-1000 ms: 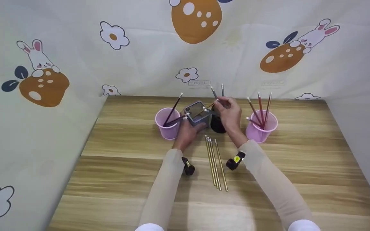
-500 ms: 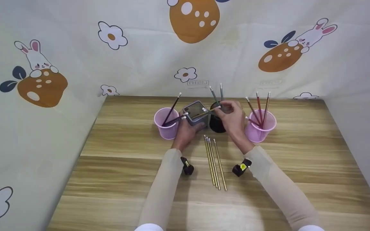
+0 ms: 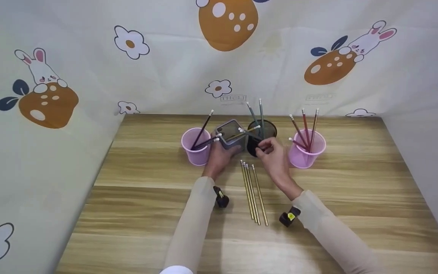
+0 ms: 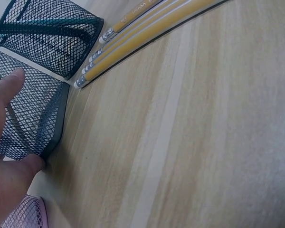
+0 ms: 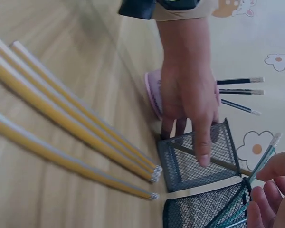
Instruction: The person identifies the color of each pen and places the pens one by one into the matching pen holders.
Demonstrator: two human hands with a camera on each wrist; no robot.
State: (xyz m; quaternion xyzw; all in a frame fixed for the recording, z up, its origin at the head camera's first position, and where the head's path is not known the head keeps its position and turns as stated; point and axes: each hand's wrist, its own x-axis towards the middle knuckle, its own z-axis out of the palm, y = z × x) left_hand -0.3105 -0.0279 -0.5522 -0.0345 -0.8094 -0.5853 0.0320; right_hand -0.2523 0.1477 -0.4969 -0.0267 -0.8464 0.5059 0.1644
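My left hand [image 3: 221, 158] grips a square grey mesh pencil holder [image 3: 243, 140], with the thumb against its near side. A yellow pencil [image 3: 250, 130] leans in that holder, its eraser end over the right rim. Close on the right stands a round black mesh pencil cup [image 3: 254, 149] with green pencils [image 3: 261, 112] in it; one leans left over the rim. My right hand [image 3: 275, 156] is at the cup's front right, fingers loosely bent, nothing visible between them. Several gold-yellow pencils [image 3: 250, 194] lie on the table in front, erasers toward the containers.
A pink cup [image 3: 199, 156] with dark pencils [image 3: 205, 129] stands left of the square holder. Farther right is another pink cup [image 3: 303, 160] holding several red and brown pencils [image 3: 307, 125]. A patterned cloth wall [image 3: 173, 76] rises behind the wooden table [image 3: 135, 213].
My right hand released the yellow pencil, now in the square holder, then drew back downward toward me past the black cup. My left hand kept its grip on the square holder.
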